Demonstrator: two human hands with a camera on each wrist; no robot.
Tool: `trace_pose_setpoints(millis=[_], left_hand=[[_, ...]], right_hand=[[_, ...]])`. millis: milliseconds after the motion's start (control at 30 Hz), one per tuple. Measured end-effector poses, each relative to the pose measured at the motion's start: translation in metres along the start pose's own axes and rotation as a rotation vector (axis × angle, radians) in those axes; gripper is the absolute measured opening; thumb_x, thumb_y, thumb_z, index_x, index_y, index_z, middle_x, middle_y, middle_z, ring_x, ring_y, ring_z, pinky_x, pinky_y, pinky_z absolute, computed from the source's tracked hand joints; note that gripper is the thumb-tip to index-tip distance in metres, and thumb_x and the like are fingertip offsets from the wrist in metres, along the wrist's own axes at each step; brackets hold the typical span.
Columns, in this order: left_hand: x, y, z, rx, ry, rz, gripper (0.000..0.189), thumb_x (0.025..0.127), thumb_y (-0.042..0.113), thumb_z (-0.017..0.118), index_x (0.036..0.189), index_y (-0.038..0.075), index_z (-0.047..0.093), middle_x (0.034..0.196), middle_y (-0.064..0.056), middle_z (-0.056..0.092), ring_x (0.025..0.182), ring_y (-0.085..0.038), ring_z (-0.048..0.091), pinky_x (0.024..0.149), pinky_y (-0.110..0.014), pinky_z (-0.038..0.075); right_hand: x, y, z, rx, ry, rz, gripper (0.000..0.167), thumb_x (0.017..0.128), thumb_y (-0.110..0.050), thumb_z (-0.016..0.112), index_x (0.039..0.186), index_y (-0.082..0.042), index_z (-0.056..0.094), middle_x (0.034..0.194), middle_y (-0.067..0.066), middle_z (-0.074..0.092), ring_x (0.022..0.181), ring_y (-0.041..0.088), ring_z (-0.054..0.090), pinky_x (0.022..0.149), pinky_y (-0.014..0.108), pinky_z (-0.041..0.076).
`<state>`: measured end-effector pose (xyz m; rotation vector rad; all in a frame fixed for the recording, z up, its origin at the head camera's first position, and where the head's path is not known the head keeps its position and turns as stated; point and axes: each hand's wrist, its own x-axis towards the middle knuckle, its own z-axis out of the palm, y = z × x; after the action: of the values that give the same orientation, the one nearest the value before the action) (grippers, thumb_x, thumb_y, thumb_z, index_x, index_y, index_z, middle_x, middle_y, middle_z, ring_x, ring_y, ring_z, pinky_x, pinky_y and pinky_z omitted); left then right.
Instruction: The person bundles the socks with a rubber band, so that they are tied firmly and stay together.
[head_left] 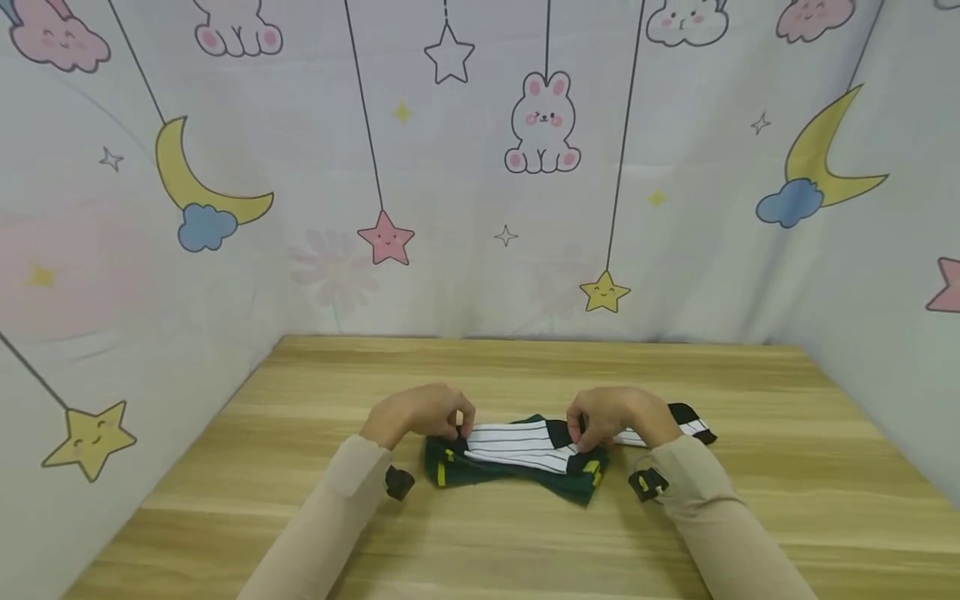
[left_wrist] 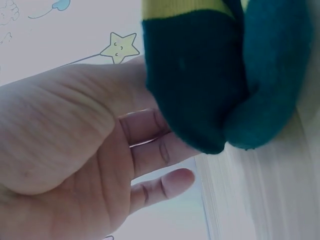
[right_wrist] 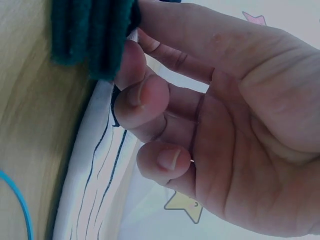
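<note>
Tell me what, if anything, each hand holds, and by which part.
The left hand and right hand pinch the white, black-striped fabric sock between them by opposite ends; any hold on green fabric beneath is unclear.

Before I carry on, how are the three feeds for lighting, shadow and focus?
Head view: soft, even light, the black-striped white fabric socks read clearly; left wrist view: bluish cast, the dark green fabric socks look teal, the woodgrain tabletop washed out and soft; right wrist view: dimmer tabletop, dark shadow along a white striped sock.

One sock (head_left: 517,446) lies atop other socks (head_left: 480,472), a further sock (head_left: 694,427) rightward.
</note>
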<state>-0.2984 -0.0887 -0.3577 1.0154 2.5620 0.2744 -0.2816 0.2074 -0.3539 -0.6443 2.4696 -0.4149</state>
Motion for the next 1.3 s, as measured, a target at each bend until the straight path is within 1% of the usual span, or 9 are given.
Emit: trace_pose_setpoints(millis=[167,467,667,867,1100,1300], left_hand=[[-0.0028,-0.0001,0.0001,-0.006,0.003,0.005,0.016,0.086,0.002,0.077,0.086,0.016,0.068,0.081,0.004,0.067,0.074,-0.009,0.058,0.069,-0.028,0.049],[-0.0027,0.0021,0.0017,0.004,-0.004,0.001,0.017,0.084,0.003,0.080,0.087,0.013,0.066,0.074,0.004,0.061,0.068,-0.008,0.052,0.065,-0.025,0.044],[-0.0019,0.0037,0.0016,0.009,-0.004,-0.010,0.018,0.084,0.003,0.080,0.087,0.014,0.065,0.075,0.003,0.061,0.068,-0.009,0.053,0.066,-0.026,0.045],[-0.0030,0.0041,0.0017,0.005,-0.018,-0.026,0.018,0.085,0.005,0.079,0.087,0.015,0.065,0.077,0.004,0.062,0.069,-0.008,0.053,0.066,-0.026,0.044],[-0.0045,0.0028,-0.0028,0.019,-0.019,0.026,0.017,0.086,0.006,0.079,0.088,0.014,0.064,0.075,0.005,0.062,0.069,-0.008,0.053,0.067,-0.027,0.045],[-0.0042,-0.0012,-0.0028,-0.003,-0.039,0.069,0.015,0.087,0.007,0.078,0.090,0.016,0.066,0.076,0.006,0.062,0.071,-0.006,0.053,0.069,-0.026,0.045]], right_hand=[[0.0014,0.0012,0.0001,0.007,-0.005,0.009,0.012,0.089,-0.006,0.074,0.082,-0.010,0.065,0.065,-0.004,0.055,0.052,0.009,0.046,0.055,0.021,0.039],[0.0005,0.0015,-0.0002,0.027,-0.016,0.014,0.012,0.090,-0.006,0.074,0.083,-0.010,0.065,0.066,-0.003,0.056,0.053,0.009,0.047,0.055,0.021,0.040],[-0.0017,0.0025,-0.0013,0.035,-0.025,0.007,0.011,0.090,-0.004,0.072,0.084,-0.009,0.065,0.065,-0.001,0.057,0.053,0.010,0.047,0.055,0.022,0.040],[-0.0034,0.0016,-0.0025,0.044,-0.024,0.007,0.010,0.090,-0.002,0.071,0.089,-0.009,0.064,0.069,0.001,0.060,0.054,0.012,0.050,0.058,0.027,0.045],[-0.0053,0.0039,-0.0070,0.058,-0.025,0.000,0.013,0.090,-0.001,0.071,0.094,-0.011,0.064,0.076,0.003,0.063,0.059,0.016,0.055,0.064,0.036,0.051],[-0.0064,0.0060,-0.0056,0.090,-0.025,0.008,0.015,0.090,-0.001,0.071,0.096,-0.013,0.066,0.082,0.003,0.064,0.061,0.017,0.057,0.066,0.037,0.052]])
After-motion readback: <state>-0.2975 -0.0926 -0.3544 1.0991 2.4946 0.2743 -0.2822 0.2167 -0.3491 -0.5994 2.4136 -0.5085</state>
